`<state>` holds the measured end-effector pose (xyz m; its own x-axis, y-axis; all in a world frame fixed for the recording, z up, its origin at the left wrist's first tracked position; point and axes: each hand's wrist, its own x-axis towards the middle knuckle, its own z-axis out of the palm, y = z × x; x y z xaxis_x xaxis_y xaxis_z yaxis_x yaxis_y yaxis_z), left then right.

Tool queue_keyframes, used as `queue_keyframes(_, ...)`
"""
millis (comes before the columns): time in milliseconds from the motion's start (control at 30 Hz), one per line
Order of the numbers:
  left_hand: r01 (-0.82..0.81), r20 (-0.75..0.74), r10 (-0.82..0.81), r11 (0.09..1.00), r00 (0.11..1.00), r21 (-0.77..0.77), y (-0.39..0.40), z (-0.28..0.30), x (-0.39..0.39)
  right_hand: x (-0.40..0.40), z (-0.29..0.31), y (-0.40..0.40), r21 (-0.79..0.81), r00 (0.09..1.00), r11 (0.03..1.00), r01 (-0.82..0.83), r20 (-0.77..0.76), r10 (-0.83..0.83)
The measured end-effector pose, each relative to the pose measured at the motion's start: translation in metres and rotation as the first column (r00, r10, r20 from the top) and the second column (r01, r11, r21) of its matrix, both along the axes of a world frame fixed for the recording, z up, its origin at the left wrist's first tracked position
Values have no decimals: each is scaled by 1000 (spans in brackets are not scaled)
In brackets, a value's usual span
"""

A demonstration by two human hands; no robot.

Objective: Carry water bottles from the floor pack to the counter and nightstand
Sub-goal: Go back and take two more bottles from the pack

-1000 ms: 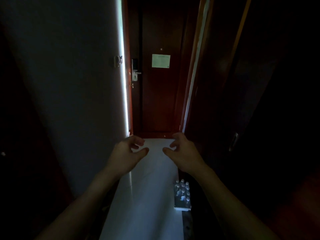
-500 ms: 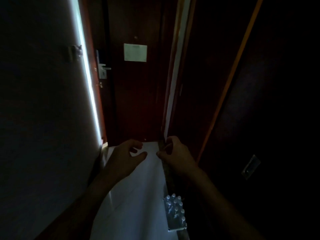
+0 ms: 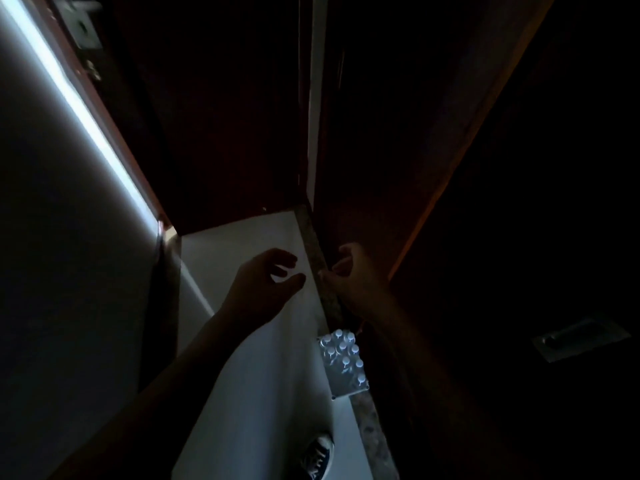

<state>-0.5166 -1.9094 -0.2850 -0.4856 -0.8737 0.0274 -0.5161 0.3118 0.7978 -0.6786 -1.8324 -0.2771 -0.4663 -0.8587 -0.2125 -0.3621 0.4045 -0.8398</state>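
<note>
Standing with one shoe [image 3: 320, 453] on the pale floor [image 3: 263, 393], the water bottle pack [image 3: 343, 362] sitting just ahead against the right-hand stone threshold [image 3: 327, 299]. Reaching out over it, left hand [image 3: 263, 282] and right hand [image 3: 349, 271] both loosely curled, grasping nothing. Judging by this, approaching the pickup; lowering toward the caps coming next. Beyond, facing a dark door [image 3: 225, 116].

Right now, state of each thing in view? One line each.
Left hand: fingers loosely curled, empty.
Right hand: fingers loosely curled, empty.
Bottle pack: on the floor, upright, capped, untouched.
Door: closed.
Shoe: on the floor.
</note>
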Motion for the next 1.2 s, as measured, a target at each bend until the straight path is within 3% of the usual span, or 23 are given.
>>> queue_keyframes(200,50,66,-62,985,996,165,-40,-74,-54,-62,-72,-40,110,983,986,123,120,-136)
queue_keyframes(467,94,127,-148,929,981,358,-73,-209,-115,-111,-219,-40,250,909,897,365,113,-401)
queue_keyframes(633,84,177,-176,897,968,434,-77,-348,-138,-114,-362,-21,307,824,794,525,52,-565)
queue_keyframes(800,135,273,-287,875,918,465,-74,-518,-144,-97,-531,2,375,774,724,579,26,-633)
queue_keyframes(1000,317,337,-482,840,809,440,-71,-709,-152,-78,-713,6,403,777,706,583,-21,-630)
queue_keyframes(1100,422,337,-553,818,761,390,-63,-785,-156,-72,-776,-3,368,805,738,566,-54,-590)
queue_keyframes(1200,487,285,-571,815,770,316,-53,-838,-158,-69,-820,-12,325,803,745,582,-87,-590)
